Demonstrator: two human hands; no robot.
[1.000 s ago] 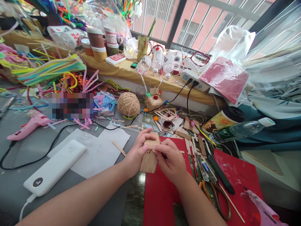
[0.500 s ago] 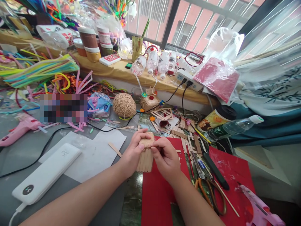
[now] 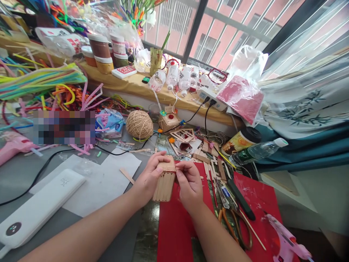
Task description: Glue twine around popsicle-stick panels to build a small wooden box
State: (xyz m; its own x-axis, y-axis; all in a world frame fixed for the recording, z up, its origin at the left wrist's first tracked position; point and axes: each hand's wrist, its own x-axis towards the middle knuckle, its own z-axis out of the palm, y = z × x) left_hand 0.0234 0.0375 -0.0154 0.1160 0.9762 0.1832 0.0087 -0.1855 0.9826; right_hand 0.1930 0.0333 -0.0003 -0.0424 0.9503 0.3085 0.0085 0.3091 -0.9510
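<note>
My left hand (image 3: 148, 176) is wrapped around the upper left side of a small craft-stick box (image 3: 164, 187), with the fingers over its top and the thumb on the near edge. The box is faced with upright wooden sticks, and its tan top looks twine-covered, with a reddish line along the edge. At the top right corner of the box, my right hand (image 3: 191, 185) has its thumb and index finger pinched together. Whatever lies in that pinch is too small to make out. Beneath the hands is red card (image 3: 174, 229).
A twine ball (image 3: 139, 124) and a small wooden house (image 3: 168, 120) stand beyond the hands. Loose craft sticks (image 3: 209, 174), scissors (image 3: 237, 227) and a pink glue gun (image 3: 286, 238) lie to the right. A white power bank (image 3: 43, 207) lies at left, near a black cable (image 3: 51, 165).
The camera view has shifted, so the surroundings sit further left. The box is tilted a little differently, showing its near side and right edge more clearly. Both hands keep nearly the same hold.
</note>
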